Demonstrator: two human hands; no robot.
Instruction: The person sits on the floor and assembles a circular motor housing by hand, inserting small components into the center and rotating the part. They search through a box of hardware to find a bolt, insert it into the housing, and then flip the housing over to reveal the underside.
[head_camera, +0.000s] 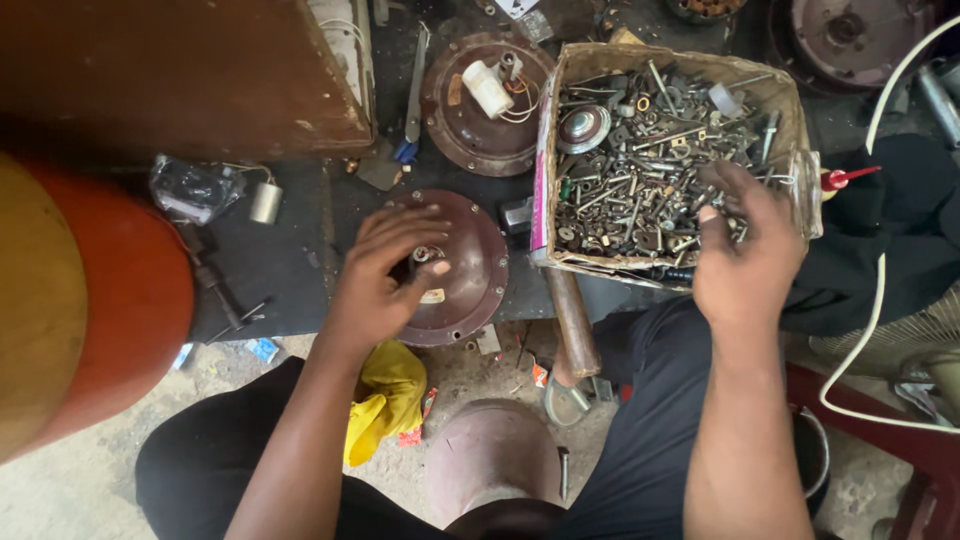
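Left hand (385, 275), centre-left of frame: fingers curled over round brown metal cover plate (455, 268), fingertips at small hub at plate's centre. Pinch on hub looks likely but fingers block view; can't tell if it grips anything. Plate: dished disc, dull painted finish, small screw holes round rim, lies flat on dark bench (290, 250).

Right hand (745, 250), centre-right: palm down, fingers loosely spread, tips in contents of cardboard box (545, 150). Whether it has picked up a piece is hidden under fingers. Box: worn, frayed walls, pink edge on left side, w/ heap of mixed hardware (640, 170): bolts, screws, nuts, washers, grey & brassy, too small and tangled to sort individually.

Upper centre: second brown disc (470, 120) w/ white cylindrical part and orange wires on top. Small metal cylinder (265, 202) left of centre beside crumpled clear plastic. Wooden handle (572, 320) pokes out from under box, head not visible. Yellow cloth (385, 400) on gritty floor, lower centre. Large orange-red curved body (110, 300) at left edge, cut off by frame. White cable (880, 300) loops at right edge, both ends out of view.
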